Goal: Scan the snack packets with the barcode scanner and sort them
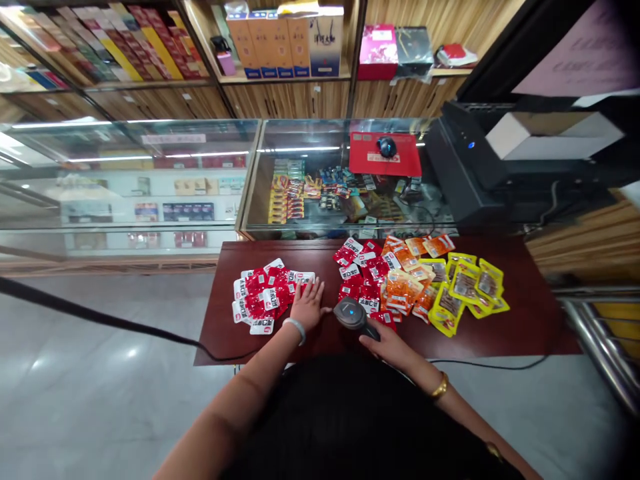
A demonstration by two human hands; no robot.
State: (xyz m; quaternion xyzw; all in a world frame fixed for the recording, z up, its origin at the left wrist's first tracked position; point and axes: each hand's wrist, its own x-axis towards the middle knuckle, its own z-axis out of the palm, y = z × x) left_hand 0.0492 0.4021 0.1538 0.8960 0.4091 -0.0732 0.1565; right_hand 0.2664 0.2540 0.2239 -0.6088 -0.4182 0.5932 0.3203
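My left hand [309, 307] lies flat with its fingers spread, the fingertips over the right edge of a pile of red-and-white snack packets [265, 297]. My right hand [387, 341] is wrapped round the handle of a dark grey barcode scanner [353, 315], whose head shows a small blue light and points left toward my left hand. Just beyond the scanner is a second heap of red packets [353, 288]. Orange snack packets [403, 287] overlap that heap on its right, and yellow snack packets [465, 283] lie farther right.
The packets rest on a dark red-brown table [220, 327]. Behind it stands a glass display case [310, 143] with a red mat [360, 157] and a mouse [387, 147] on top. A black checkout machine [480, 180] stands at right. A black cable [100, 317] crosses the left side.
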